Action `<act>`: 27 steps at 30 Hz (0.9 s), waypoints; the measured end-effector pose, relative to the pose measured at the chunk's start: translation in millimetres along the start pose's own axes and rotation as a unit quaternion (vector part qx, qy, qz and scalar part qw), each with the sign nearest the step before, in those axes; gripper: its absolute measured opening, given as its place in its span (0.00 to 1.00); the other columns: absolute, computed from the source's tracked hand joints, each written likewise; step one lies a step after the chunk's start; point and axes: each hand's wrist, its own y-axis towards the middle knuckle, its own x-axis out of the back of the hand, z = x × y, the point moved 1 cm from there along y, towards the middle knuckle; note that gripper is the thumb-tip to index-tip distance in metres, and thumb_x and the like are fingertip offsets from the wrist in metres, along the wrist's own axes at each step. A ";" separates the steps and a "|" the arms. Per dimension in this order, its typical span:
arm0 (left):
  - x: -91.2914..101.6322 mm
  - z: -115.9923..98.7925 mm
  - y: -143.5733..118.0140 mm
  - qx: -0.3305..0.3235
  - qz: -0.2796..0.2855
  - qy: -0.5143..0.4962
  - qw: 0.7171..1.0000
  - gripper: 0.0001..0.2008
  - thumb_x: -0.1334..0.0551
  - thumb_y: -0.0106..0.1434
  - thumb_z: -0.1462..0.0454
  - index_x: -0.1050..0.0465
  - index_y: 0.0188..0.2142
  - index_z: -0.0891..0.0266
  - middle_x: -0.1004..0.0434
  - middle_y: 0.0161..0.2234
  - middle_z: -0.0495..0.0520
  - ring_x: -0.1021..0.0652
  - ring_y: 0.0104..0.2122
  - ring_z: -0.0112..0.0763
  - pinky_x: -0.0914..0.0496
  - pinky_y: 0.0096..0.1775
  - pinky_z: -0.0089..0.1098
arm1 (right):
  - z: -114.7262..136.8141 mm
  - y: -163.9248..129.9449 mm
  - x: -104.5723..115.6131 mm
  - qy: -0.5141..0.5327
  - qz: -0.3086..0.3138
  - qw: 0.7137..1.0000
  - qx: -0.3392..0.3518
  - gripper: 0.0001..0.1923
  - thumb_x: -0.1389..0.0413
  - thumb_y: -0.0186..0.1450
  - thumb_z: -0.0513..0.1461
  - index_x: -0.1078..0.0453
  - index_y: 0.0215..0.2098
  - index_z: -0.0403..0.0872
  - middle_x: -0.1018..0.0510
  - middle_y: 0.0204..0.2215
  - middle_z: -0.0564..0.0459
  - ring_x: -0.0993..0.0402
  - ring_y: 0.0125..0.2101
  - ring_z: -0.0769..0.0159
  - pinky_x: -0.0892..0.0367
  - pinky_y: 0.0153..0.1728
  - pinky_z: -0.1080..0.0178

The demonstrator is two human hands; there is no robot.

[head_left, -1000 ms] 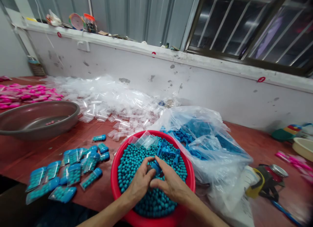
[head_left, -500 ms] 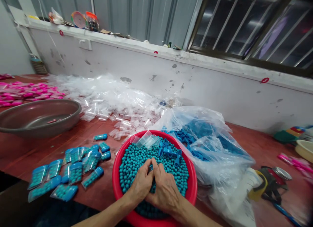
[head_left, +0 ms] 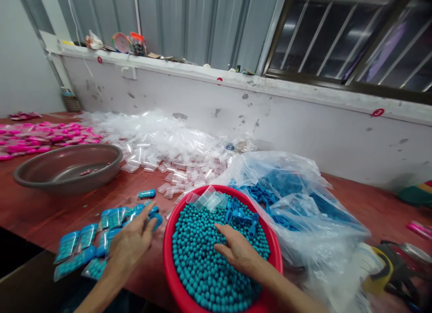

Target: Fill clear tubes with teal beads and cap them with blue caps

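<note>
head view: the left hand [head_left: 130, 245] is out over the pile of filled blue-capped bags [head_left: 101, 241] on the tabletop [head_left: 50, 214], left of the red basin [head_left: 168, 268]. its fingers are curled around a blue-capped piece at its fingertips [head_left: 153, 219], seemingly setting a finished bag down with the others. the right hand [head_left: 238, 250] lies loosely open on the teal beads [head_left: 205, 259] inside the basin, holding nothing that shows, its fingers pointing toward the loose blue caps [head_left: 241, 214] and clear tubes [head_left: 209, 198] at the far rim. i judge one bag is just done; the next move calls for picking an empty tube and scooping beads. half a second ago both hands were pressed together over the beads in the basin; now the left has swung out to the pile and the right has spread flat.
</note>
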 end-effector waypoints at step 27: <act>-106.7 91.0 42.9 -0.281 0.015 0.264 0.923 0.23 0.50 0.58 0.66 0.40 0.54 0.59 0.35 0.53 0.59 0.39 0.54 0.52 0.52 0.52 0.55 | 3.4 29.8 12.5 0.135 0.161 0.977 -0.037 0.09 0.49 0.57 0.34 0.30 0.35 0.45 0.30 0.20 0.59 0.36 0.19 0.73 0.41 0.21 0.71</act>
